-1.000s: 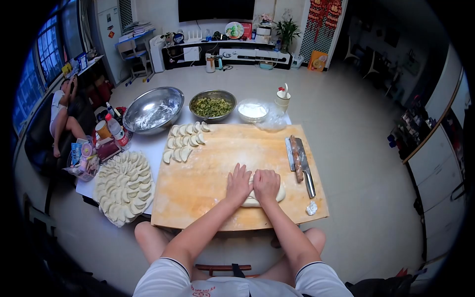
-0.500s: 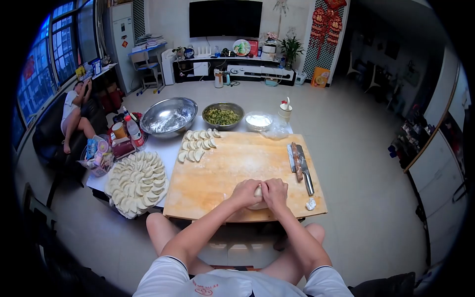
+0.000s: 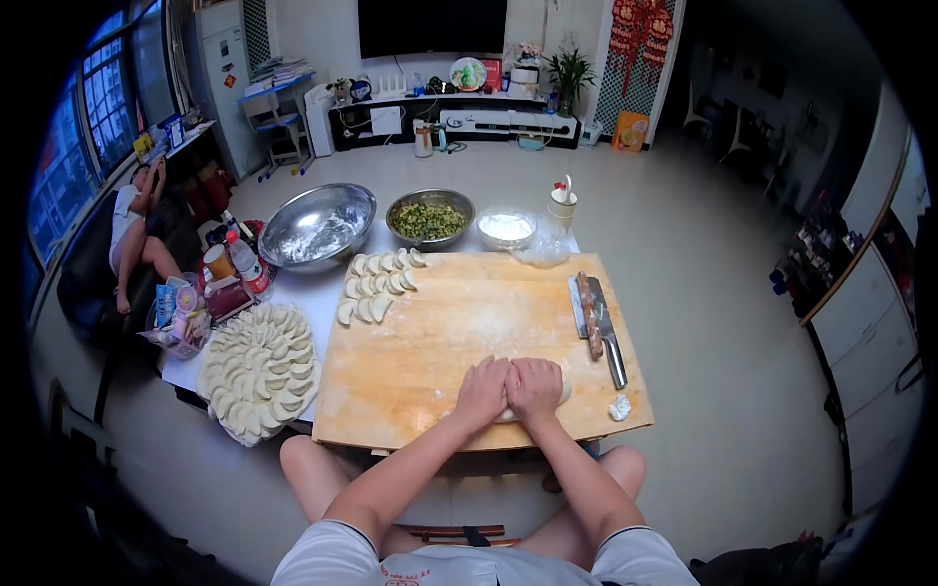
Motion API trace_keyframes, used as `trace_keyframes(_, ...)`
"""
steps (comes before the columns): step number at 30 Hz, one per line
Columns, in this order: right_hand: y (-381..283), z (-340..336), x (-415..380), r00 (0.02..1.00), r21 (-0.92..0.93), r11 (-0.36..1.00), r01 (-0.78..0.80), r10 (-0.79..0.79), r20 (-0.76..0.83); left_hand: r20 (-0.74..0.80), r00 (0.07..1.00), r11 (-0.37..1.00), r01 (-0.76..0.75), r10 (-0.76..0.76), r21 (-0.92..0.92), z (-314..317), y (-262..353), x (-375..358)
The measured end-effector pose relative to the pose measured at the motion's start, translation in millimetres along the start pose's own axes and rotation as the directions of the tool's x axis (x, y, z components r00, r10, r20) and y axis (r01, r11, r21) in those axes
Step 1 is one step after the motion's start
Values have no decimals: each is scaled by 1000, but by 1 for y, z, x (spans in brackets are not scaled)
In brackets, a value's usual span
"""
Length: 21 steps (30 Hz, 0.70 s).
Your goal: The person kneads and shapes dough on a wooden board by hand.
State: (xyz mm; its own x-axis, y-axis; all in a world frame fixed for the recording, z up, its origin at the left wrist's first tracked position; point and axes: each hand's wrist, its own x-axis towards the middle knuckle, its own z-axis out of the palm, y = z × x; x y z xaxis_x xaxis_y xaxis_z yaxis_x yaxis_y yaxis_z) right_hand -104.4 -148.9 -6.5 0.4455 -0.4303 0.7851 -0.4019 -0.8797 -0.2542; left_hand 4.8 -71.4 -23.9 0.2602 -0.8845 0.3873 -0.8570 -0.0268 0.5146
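Pale, smooth dough [image 3: 560,393] lay near the board's [image 3: 440,342] front edge, mostly hidden beneath the left hand [image 3: 484,389] and right hand [image 3: 534,386], both pressing palms-down, fingers curled over it.

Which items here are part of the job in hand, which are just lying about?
In use: left hand, right hand, pale dough lump, floured wooden board.
Idle: steel cleaver, wooden rolling pin, green filling bowl, empty steel bowl, folded dumplings tray, small dough scrap.
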Motion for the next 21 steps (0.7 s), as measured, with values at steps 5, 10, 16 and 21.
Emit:
trace_keyframes(5, 18, 34, 21, 984, -46, 988, -150, 153, 92, -11, 989, 988, 151, -151, 18, 8, -14, 32)
trace_keyframes(10, 27, 54, 47, 978, -135, 970, -201, 207, 34, 12, 984, 977, 178, -180, 116, 9, -26, 56)
trace_keyframes(16, 0, 11, 46, 859, -199, 963, -183, 255, 445, 82, 987, 991, 135, -135, 14, -1, -15, 27)
trace_keyframes(21, -4, -16, 9, 938, 42, 992, -123, 102, 330, 400, 914, 986, 124, -71, -110, -66, 28, 13)
